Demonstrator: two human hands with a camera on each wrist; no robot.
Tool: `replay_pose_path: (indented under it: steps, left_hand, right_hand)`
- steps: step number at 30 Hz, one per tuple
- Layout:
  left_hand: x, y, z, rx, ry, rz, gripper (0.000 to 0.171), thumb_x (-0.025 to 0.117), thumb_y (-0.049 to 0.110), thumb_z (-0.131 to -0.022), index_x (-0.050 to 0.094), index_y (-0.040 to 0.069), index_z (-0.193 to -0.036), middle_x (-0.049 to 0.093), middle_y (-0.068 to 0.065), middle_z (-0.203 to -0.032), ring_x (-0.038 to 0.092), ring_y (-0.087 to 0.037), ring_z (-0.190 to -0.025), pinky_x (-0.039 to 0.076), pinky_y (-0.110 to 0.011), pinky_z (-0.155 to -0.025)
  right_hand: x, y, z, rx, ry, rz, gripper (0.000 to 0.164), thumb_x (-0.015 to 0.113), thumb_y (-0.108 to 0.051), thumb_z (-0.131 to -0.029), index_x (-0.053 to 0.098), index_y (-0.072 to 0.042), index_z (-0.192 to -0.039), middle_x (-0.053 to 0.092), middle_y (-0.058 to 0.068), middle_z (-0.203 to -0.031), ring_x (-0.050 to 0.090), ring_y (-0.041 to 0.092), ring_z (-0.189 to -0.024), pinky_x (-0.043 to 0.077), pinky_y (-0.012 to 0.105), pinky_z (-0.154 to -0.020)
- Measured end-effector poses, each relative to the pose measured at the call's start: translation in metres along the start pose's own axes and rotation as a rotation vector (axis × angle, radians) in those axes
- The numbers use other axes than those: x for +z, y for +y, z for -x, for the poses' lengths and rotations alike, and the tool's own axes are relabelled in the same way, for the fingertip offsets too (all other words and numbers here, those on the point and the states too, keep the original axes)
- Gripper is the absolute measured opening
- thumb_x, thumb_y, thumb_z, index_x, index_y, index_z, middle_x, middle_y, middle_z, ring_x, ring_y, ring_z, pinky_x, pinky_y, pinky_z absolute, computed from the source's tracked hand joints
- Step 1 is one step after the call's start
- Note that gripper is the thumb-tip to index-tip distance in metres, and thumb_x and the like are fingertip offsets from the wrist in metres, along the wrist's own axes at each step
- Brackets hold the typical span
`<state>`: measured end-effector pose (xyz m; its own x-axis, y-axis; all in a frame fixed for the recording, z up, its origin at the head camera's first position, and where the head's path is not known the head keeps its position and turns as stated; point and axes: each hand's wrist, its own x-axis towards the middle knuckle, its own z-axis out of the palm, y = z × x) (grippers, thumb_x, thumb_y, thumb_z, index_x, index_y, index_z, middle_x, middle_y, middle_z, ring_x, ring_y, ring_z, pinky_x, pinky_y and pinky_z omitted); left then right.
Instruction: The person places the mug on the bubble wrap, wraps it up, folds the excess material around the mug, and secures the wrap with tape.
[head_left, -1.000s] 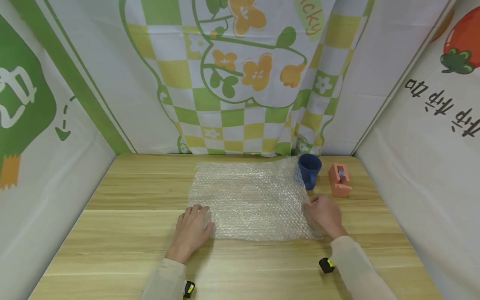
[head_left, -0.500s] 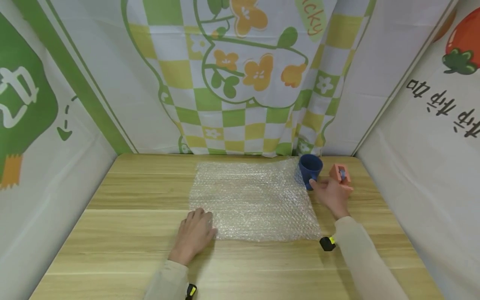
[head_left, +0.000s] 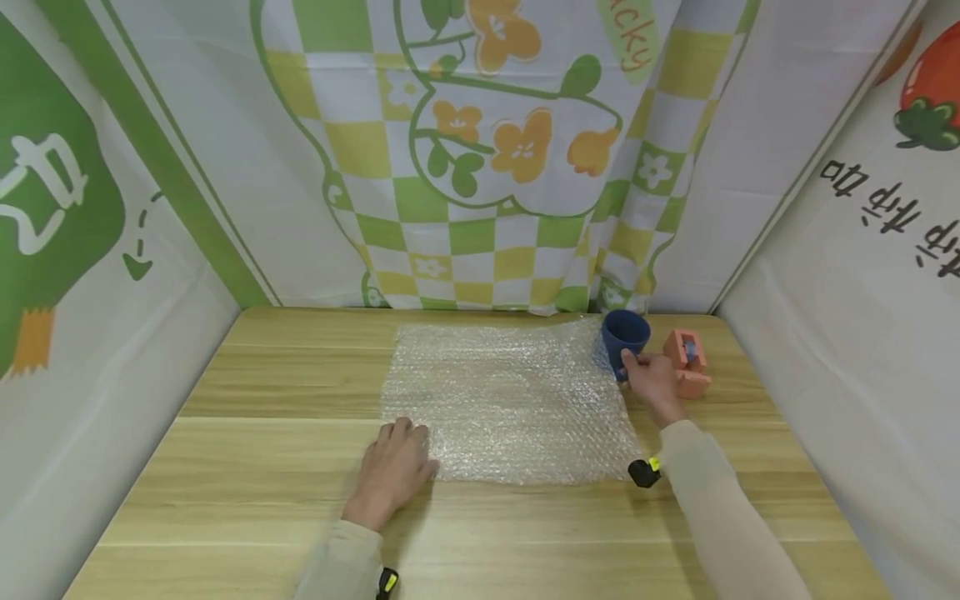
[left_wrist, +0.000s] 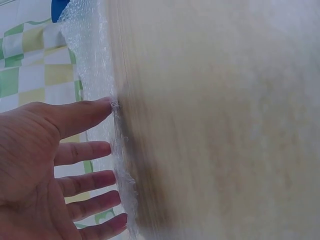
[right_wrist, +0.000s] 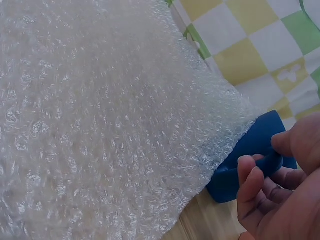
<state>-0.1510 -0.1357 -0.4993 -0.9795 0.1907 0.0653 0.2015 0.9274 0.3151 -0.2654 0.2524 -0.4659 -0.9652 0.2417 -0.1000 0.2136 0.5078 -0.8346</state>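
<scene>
A sheet of bubble wrap [head_left: 510,408] lies flat on the wooden table. At its far right corner stands a blue mug [head_left: 624,329], partly covered on its left side by the wrap's edge. My right hand [head_left: 654,385] grips the mug's handle, with fingers curled through it and the thumb on top, as the right wrist view shows on the blue mug [right_wrist: 235,185]. My left hand [head_left: 392,467] rests at the near left corner of the sheet. In the left wrist view its straight, spread fingers [left_wrist: 92,180] touch the edge of the bubble wrap [left_wrist: 95,60].
An orange tape dispenser [head_left: 690,367] stands just right of the mug. Behind the table hangs a checked green and yellow curtain [head_left: 480,242]. White printed walls close in the left and right sides.
My right hand has left the bubble wrap's right edge, moved up to the blue mug and taken its handle. The left hand has stayed at the wrap's near left corner.
</scene>
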Motion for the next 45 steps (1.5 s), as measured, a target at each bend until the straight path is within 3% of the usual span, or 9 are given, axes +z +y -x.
replay_pose_path:
  steps: [5,15,19,23,26,30,39,45]
  left_hand:
    - [0.001,0.0,-0.001,0.0,0.006,-0.013,0.045,0.072,0.031,-0.081,0.06,0.005,-0.116,0.051,-0.018,-0.12,0.046,-0.038,-0.112,0.048,-0.052,-0.083]
    - [0.0,0.001,-0.001,0.004,0.008,-0.014,0.043,0.073,0.03,-0.08,0.06,0.004,-0.112,0.051,-0.018,-0.116,0.046,-0.037,-0.11,0.049,-0.05,-0.081]
    - [-0.001,0.001,-0.001,0.0,0.009,-0.019,0.043,0.073,0.03,-0.08,0.06,0.004,-0.112,0.051,-0.018,-0.117,0.046,-0.037,-0.111,0.049,-0.05,-0.081]
    - [-0.001,0.001,0.0,-0.002,0.0,-0.017,0.043,0.074,0.03,-0.08,0.06,0.004,-0.112,0.051,-0.018,-0.118,0.046,-0.038,-0.112,0.049,-0.05,-0.081]
    - [-0.001,0.002,-0.001,-0.005,-0.009,-0.012,0.043,0.074,0.03,-0.08,0.061,0.004,-0.112,0.051,-0.019,-0.121,0.045,-0.038,-0.113,0.049,-0.051,-0.081]
    - [-0.001,0.002,-0.001,-0.008,-0.016,-0.013,0.043,0.074,0.031,-0.08,0.061,0.004,-0.112,0.05,-0.02,-0.123,0.045,-0.038,-0.114,0.049,-0.051,-0.082]
    - [-0.002,0.002,0.0,-0.011,-0.024,-0.017,0.046,0.073,0.031,-0.08,0.06,0.004,-0.114,0.05,-0.02,-0.124,0.045,-0.038,-0.114,0.049,-0.051,-0.082]
    - [-0.002,0.003,-0.001,-0.016,-0.023,-0.015,0.046,0.073,0.031,-0.08,0.06,0.005,-0.115,0.049,-0.02,-0.125,0.045,-0.038,-0.114,0.049,-0.051,-0.083]
  right_hand:
    - [0.002,0.003,-0.002,0.01,0.006,-0.043,0.042,0.047,-0.033,-0.098,0.061,0.006,-0.107,0.065,0.02,-0.095,0.065,0.031,-0.081,0.053,0.029,-0.061]
    - [0.002,0.009,-0.005,0.031,0.071,-0.225,0.038,0.051,-0.024,-0.097,0.059,0.011,-0.11,0.062,0.023,-0.092,0.065,0.014,-0.066,0.057,0.034,-0.067]
    - [-0.005,0.008,-0.004,-0.028,0.092,-0.195,0.039,0.052,-0.023,-0.096,0.059,0.013,-0.107,0.061,0.025,-0.092,0.065,0.015,-0.062,0.058,0.035,-0.065]
    - [-0.013,0.001,0.0,-0.081,0.12,-0.125,0.04,0.052,-0.026,-0.097,0.061,0.012,-0.103,0.063,0.024,-0.09,0.064,0.013,-0.057,0.056,0.027,-0.056]
    - [-0.018,-0.008,0.004,-0.082,0.114,-0.087,0.042,0.05,-0.032,-0.097,0.062,0.007,-0.106,0.063,0.021,-0.094,0.066,0.014,-0.064,0.054,0.022,-0.055]
    - [-0.02,-0.02,0.013,-0.09,0.074,-0.11,0.045,0.049,-0.034,-0.097,0.06,0.007,-0.111,0.062,0.02,-0.097,0.067,0.022,-0.076,0.057,0.025,-0.063]
    - [0.001,-0.034,0.034,-0.17,0.049,-0.177,0.039,0.054,-0.027,-0.095,0.062,0.011,-0.099,0.063,0.025,-0.089,0.066,0.017,-0.065,0.058,0.033,-0.062]
    - [0.023,-0.035,0.045,-0.226,-0.014,-0.229,0.036,0.056,-0.023,-0.094,0.062,0.013,-0.097,0.062,0.027,-0.087,0.066,0.022,-0.065,0.058,0.035,-0.06]
